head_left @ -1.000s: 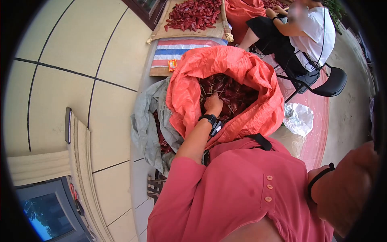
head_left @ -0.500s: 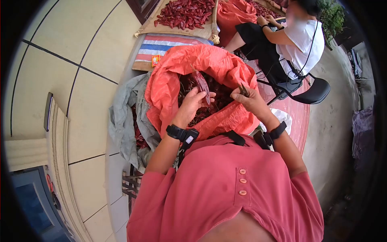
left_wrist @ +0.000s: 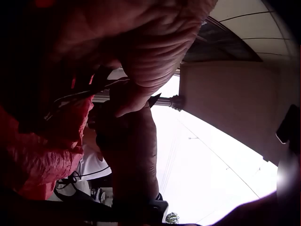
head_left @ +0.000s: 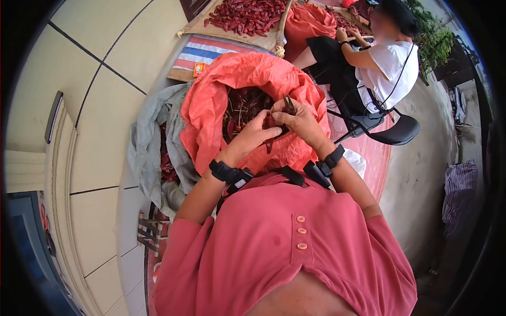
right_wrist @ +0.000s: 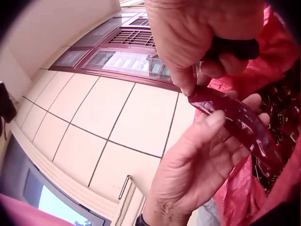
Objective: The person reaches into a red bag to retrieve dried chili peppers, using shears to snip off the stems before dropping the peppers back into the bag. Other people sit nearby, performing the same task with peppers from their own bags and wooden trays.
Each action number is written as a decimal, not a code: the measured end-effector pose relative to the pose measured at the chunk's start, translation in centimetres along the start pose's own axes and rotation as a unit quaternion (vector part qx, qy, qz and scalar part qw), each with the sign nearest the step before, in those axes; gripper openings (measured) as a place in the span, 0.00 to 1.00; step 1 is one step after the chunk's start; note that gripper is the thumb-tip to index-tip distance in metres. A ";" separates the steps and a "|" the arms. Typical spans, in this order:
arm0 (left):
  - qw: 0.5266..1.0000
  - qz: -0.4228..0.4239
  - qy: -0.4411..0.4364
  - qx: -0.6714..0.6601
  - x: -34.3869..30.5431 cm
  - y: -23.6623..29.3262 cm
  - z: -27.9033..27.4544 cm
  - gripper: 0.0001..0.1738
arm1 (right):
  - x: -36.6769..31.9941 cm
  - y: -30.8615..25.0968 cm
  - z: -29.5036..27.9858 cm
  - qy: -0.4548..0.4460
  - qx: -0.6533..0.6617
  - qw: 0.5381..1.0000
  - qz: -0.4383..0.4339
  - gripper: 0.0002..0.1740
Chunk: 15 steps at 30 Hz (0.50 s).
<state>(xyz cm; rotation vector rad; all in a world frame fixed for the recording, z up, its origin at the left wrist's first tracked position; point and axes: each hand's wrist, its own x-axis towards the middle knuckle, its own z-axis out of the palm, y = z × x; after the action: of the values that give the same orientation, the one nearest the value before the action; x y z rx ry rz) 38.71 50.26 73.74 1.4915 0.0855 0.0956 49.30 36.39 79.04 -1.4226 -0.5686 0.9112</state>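
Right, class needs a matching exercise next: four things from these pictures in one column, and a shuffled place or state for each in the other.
Things
1. held pepper
2. grey sack
3. black chair
4. pepper heap

Places or states
A. on a tan mat
B. bearing a seated person
C. between the left hand and right hand
D. left of the open red sack in the head view

Pairs: 1-C, 2-D, 3-B, 4-A

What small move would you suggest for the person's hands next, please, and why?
Perhaps the right hand, which grips a black, blunt-ended object, should lightly tug one end of the long, glossy, dark-red chili pepper: its fingertips touch that end, and the left hand holds the pepper over the open red woven-plastic sack.
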 end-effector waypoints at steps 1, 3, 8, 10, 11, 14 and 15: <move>0.999 -0.014 -0.026 -0.014 0.2 0.8 -0.3 0.17 | 0.0 0.2 0.0 -0.019 -0.005 1.000 0.005 0.04; 0.994 -0.085 -0.059 -0.032 0.6 0.3 -0.8 0.18 | 0.3 1.3 -0.1 -0.052 -0.037 0.998 -0.030 0.05; 0.988 -0.041 0.029 0.145 0.1 0.5 1.3 0.10 | -0.7 0.6 0.9 0.011 -0.377 0.892 -0.251 0.04; 0.997 -0.001 0.021 0.068 0.0 0.2 1.7 0.13 | -1.4 -0.8 1.6 0.035 -0.523 0.791 -0.317 0.04; 0.998 -0.003 0.012 0.061 -0.1 0.1 1.6 0.14 | -1.6 -1.0 1.7 0.035 -0.537 0.776 -0.327 0.03; 0.995 -0.036 -0.004 0.097 -0.8 2.4 1.4 0.18 | -1.7 -0.2 2.0 0.002 -0.176 0.970 -0.169 0.02; 0.992 -0.051 -0.008 0.118 -1.0 3.4 1.2 0.19 | -1.7 -0.1 2.2 -0.014 0.031 0.997 -0.067 0.02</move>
<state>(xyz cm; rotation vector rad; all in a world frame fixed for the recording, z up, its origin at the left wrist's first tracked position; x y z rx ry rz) 37.81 49.17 77.24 1.7199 0.1649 -0.0093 46.58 36.28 79.69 -1.3013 -0.6425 0.8362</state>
